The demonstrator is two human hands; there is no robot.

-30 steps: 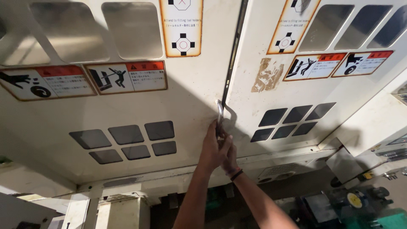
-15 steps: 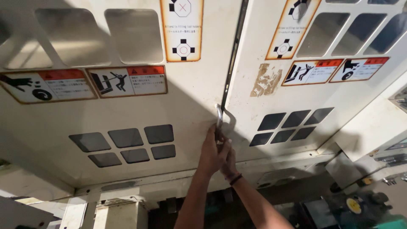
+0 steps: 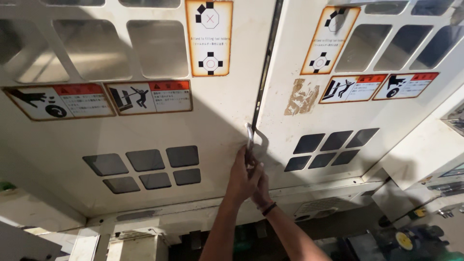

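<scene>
Both hands are meeting at the seam between two cream-coloured machine doors. The left hand [image 3: 240, 175] is reaching up with its fingers closing around the lower end of a bent metal door handle [image 3: 251, 140], which is sitting right at the dark vertical gap [image 3: 263, 72] where the doors are coming together. The right hand [image 3: 261, 191], wearing a dark band at the wrist, is pressing in just behind and below the left one, touching it; its fingers are mostly hidden, so whether it is gripping the handle too or only bracing the other hand cannot be told.

The handle is standing upright, mounted on the edge of the right door panel [image 3: 386, 116], well below the orange-bordered warning stickers [image 3: 150, 96] and level with the upper rows of small dark windows [image 3: 145, 166] set in the left door panel [image 3: 63, 140]. A torn patch of tape residue [image 3: 300, 96] is showing above it on the right panel.

Judging by the grip, the work seems to be at the stage of taking hold of the handle, with the doors looking shut or nearly so. Any next move would call for a firm, steady pull or push along the door's line of travel, with fingers kept out of the seam, since pinching there looks like the main risk.
</scene>
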